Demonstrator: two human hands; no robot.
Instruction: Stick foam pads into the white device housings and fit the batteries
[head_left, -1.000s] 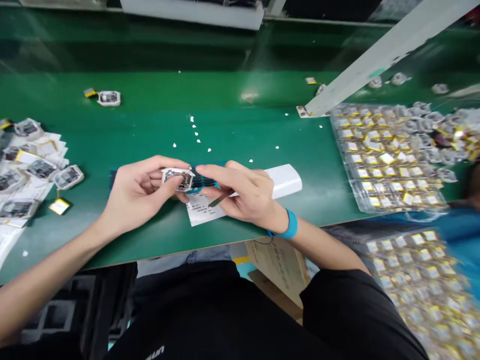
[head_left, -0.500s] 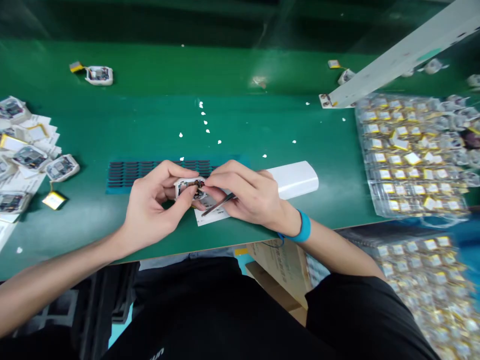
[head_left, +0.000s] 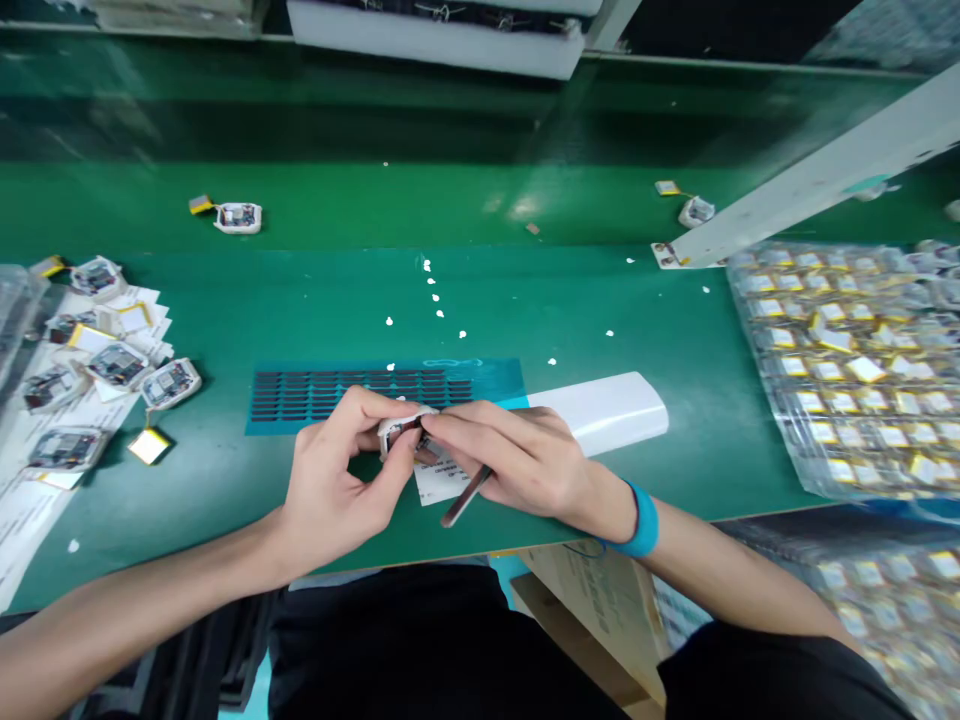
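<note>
Between the thumb and fingers of my left hand (head_left: pixel 337 485) is a small white device housing (head_left: pixel 385 432) with electronics inside. My left fingers are closed on its edges, partly covering it. My right hand (head_left: pixel 529 460) has its fingertips pinched at the housing's right end; whatever tiny part they may hold is hidden. A slim metal tool (head_left: pixel 465 498), like tweezers, is tucked in the right hand, its end sticking out below the palm. Under the hands lies a white printed sheet (head_left: pixel 441 483). Behind it is a blue strip with dark slotted rows (head_left: pixel 292 395).
A glossy white curved cover (head_left: pixel 619 410) lies to the right. Open housings with wired batteries (head_left: pixel 148 445) and papers (head_left: pixel 45 510) crowd the left. A clear tray of battery units (head_left: pixel 795 400) stands at right, near a slanted white post (head_left: pixel 795 165). White specks dot the green table (head_left: pixel 517 310).
The view has tilted up, so the table sits lower and a back shelf shows. My left hand still grips the housing, now tipped more. The tool's end points more steeply toward me.
</note>
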